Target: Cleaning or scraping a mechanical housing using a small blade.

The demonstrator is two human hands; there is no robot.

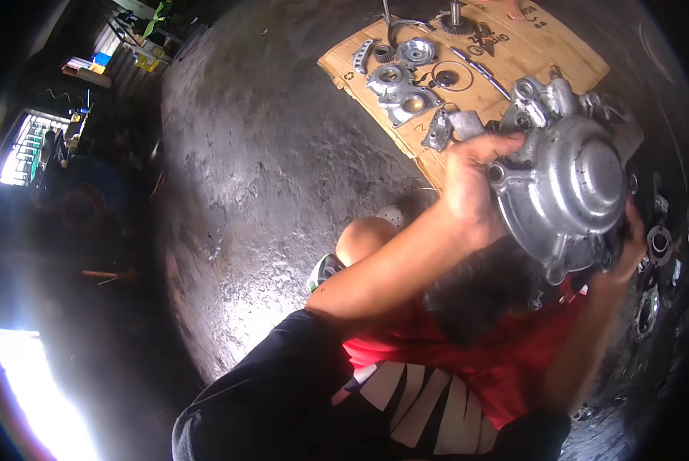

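I've got my left grip [475,188] and right grip [632,244] clamped on this metal casing [563,184], up near the cardboard [571,58] — looks heavy and stiff, its dome [599,173] probably slick, so I'd hold the rim [524,235].

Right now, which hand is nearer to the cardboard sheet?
Left. The left hand, left of the metal housing, overlaps the cardboard sheet in view; the right hand, on the housing's right side, appears farther from it.
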